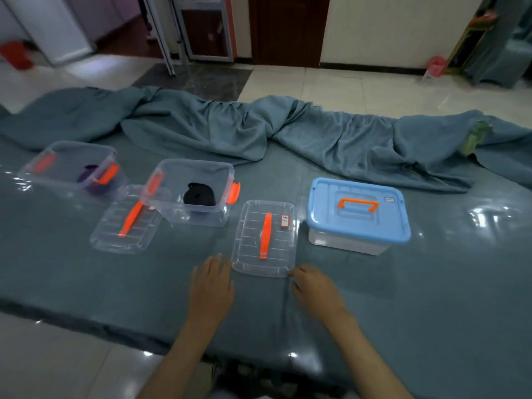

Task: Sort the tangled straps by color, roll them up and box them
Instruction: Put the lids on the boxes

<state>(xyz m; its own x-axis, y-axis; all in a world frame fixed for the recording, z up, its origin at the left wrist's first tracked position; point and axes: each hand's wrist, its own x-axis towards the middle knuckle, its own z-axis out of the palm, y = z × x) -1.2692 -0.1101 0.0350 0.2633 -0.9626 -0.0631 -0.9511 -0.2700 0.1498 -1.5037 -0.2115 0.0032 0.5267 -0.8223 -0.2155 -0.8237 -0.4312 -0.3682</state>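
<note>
A rolled black strap [199, 194] lies in the middle clear box [219, 172], which has no lid on. A rolled purple strap [87, 174] sits in the far-left clear box [69, 146]. Two clear lids with orange handles lie flat: one [123, 234] between the boxes, one [264, 239] in front of me. My left hand [211, 286] rests flat on the table just left of the near lid, fingers straight. My right hand [312, 286] touches that lid's near right corner with its fingertips, holding nothing.
A closed box with a blue lid and orange handle [358, 213] stands at the right. Crumpled teal cloth [259, 131] is heaped along the table's far side. The glossy teal table [86, 283] ends at a near edge above tiled floor.
</note>
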